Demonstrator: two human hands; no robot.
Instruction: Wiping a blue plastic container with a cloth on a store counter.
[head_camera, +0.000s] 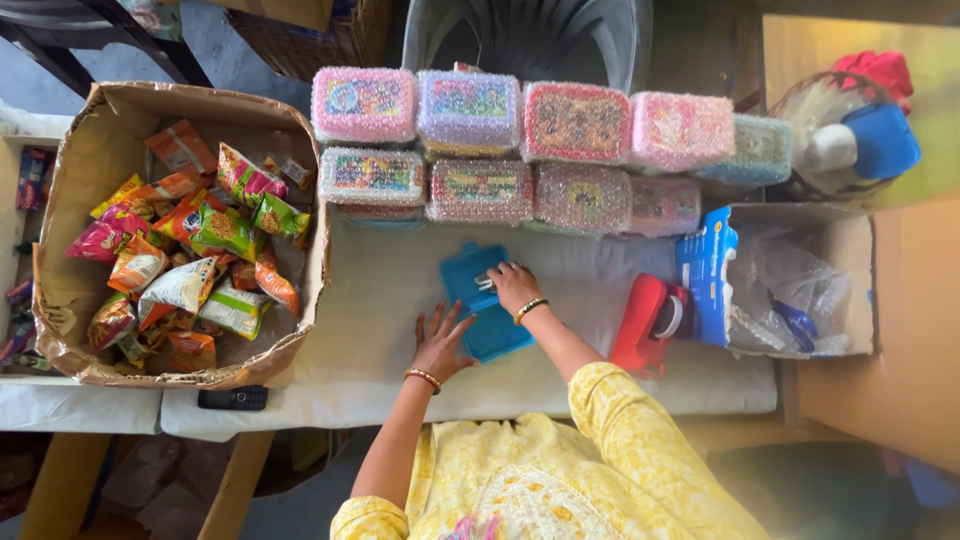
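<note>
Two hands | left hand (440, 345) flat, open beside blue box (485, 300) | right hand (513, 287) grips its clasp

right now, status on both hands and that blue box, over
Left hand flat, fingers spread, at flat blue plastic box. Right hand on box top, at its pale clasp. Red plastic box to the right, apart; nothing on the blue one.

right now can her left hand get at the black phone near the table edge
Probably yes. The left hand lies flat on the white cloth beside the blue box, and the black phone sits further to its left, with only bare cloth between. The cardboard box of snacks stands behind that path.
</note>
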